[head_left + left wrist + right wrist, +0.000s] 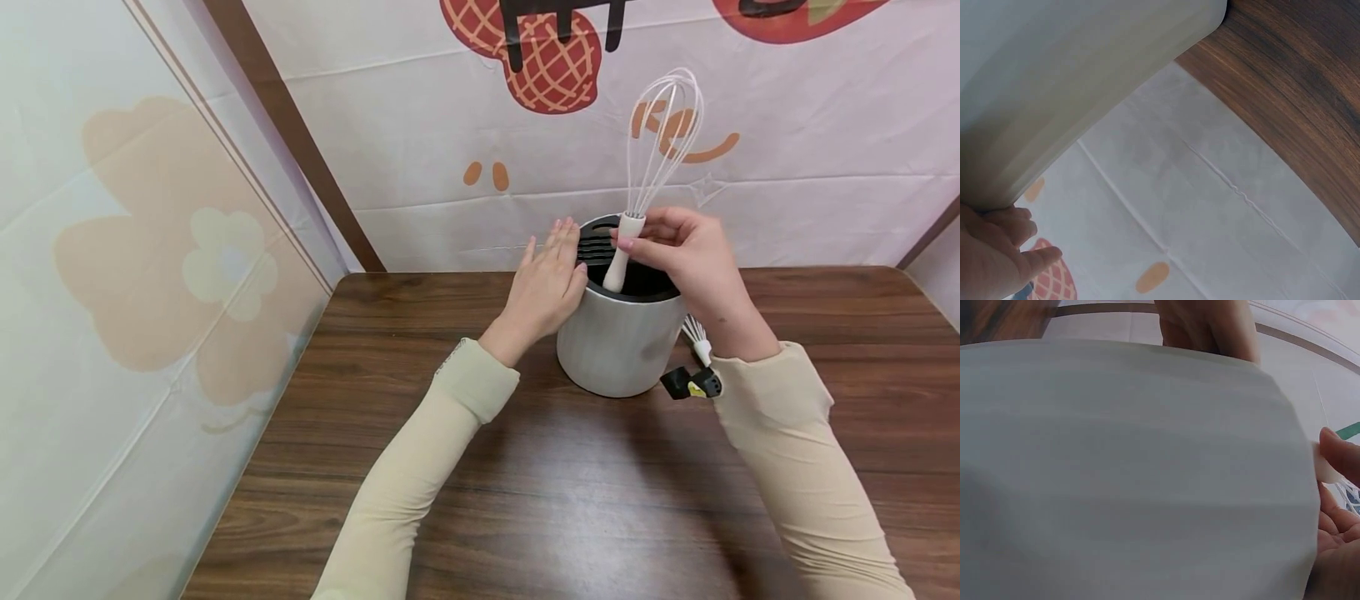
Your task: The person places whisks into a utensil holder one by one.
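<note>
My right hand (693, 250) pinches the white handle of a whisk (630, 229), its wire loops pointing up. The handle's lower end dips inside the mouth of a whitish, round utensil holder (618, 346) with a dark inside. My left hand (547, 283) rests against the holder's left rim, fingers fairly straight. A black slotted utensil (595, 249) shows within the holder at the back left. The right wrist view is mostly filled by the holder's wall (1135, 462), with the whisk's handle end (1324, 465) between thumb and fingers at the right edge.
Another white whisk (699, 342) lies on the brown wooden table (540, 500) right of the holder, partly hidden by my right arm. A black device with a yellow mark (690, 383) sits at my right cuff. A printed cloth (405, 125) hangs behind the table.
</note>
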Demonstrator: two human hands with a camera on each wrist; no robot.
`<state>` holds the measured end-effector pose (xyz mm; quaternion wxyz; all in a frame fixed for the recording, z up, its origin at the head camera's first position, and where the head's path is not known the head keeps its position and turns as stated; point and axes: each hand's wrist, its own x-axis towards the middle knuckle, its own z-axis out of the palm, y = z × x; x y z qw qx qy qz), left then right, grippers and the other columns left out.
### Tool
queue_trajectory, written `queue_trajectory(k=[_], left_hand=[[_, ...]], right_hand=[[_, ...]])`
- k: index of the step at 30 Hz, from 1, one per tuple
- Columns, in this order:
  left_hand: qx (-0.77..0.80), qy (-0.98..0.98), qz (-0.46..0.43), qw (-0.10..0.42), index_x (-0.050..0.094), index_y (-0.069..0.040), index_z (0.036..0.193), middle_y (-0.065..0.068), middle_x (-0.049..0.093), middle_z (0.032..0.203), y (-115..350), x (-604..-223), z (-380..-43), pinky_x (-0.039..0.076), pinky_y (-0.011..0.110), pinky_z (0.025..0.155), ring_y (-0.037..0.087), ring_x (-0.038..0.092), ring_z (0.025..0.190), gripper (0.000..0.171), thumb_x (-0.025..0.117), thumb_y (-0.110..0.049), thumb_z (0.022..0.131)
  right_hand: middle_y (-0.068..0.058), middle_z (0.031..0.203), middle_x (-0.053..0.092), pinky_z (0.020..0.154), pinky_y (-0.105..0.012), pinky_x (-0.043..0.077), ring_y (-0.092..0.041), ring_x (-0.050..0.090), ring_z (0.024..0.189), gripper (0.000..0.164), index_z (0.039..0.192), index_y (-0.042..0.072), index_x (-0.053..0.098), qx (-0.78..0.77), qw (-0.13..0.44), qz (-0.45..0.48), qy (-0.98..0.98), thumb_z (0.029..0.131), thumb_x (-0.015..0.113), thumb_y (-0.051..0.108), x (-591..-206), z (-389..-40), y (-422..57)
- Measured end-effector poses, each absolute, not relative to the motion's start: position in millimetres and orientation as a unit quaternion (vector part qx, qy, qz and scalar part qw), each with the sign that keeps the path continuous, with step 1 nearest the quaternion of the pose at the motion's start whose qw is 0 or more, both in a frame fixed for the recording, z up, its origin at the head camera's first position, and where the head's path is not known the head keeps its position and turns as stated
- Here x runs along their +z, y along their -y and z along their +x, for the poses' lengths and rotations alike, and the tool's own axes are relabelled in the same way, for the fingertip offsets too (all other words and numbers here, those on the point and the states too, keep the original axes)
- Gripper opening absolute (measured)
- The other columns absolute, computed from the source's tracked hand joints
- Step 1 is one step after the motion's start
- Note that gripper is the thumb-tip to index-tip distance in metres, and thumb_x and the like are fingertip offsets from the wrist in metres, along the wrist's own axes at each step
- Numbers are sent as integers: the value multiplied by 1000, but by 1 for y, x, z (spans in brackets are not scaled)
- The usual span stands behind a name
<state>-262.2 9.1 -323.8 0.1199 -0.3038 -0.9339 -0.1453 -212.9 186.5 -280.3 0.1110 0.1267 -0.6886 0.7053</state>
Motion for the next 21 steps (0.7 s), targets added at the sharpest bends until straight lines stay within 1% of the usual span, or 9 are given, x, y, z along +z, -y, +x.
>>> queue_trajectory(k=[2, 5, 11, 13, 17, 21], left_hand=[[-143, 935, -303, 120, 22, 0, 149, 10, 20, 155, -10, -324, -262, 2, 40, 115, 14, 9, 143, 56, 28, -27, 100], [-141, 935, -302, 119, 22, 0, 149, 10, 19, 155, -10, -324, -262, 3, 40, 115, 15, 8, 143, 56, 28, -27, 100], [-148, 934, -302, 119, 23, -1, 149, 10, 20, 155, -10, -324, -262, 2, 40, 115, 15, 9, 143, 56, 29, -27, 100], [-149, 934, -302, 119, 23, -1, 149, 9, 20, 155, -10, -324, -262, 2, 39, 115, 15, 9, 143, 56, 29, -27, 100], [-153, 934, -300, 123, 24, 0, 148, 10, 21, 154, -10, -324, -262, 2, 39, 115, 15, 10, 143, 55, 30, -27, 100], [-155, 934, -297, 125, 25, 0, 148, 10, 22, 154, -10, -325, -263, 3, 39, 115, 15, 10, 143, 55, 30, -26, 100]], right_hand=[[3, 85, 72, 69, -18, 50, -7, 67, 77, 20, 99, 5, 72, 686, 113, 117, 709, 79, 74, 3, -281, -213, -185], [7, 80, 71, 64, -18, 50, -5, 66, 73, 20, 99, 5, 73, 655, 111, 105, 740, 78, 75, 6, -281, -214, -184], [7, 76, 70, 61, -20, 52, -5, 66, 70, 16, 94, 6, 74, 641, 98, 99, 755, 78, 76, 7, -282, -214, -183], [7, 78, 70, 62, -20, 52, -5, 66, 71, 17, 95, 4, 73, 636, 100, 98, 759, 78, 76, 6, -282, -214, -183], [7, 80, 71, 67, -18, 51, -4, 67, 75, 26, 101, -5, 70, 620, 107, 104, 771, 77, 76, 4, -282, -214, -182], [5, 82, 71, 68, -18, 51, -5, 67, 77, 30, 103, -7, 68, 612, 102, 105, 777, 77, 76, 4, -282, -214, -182]])
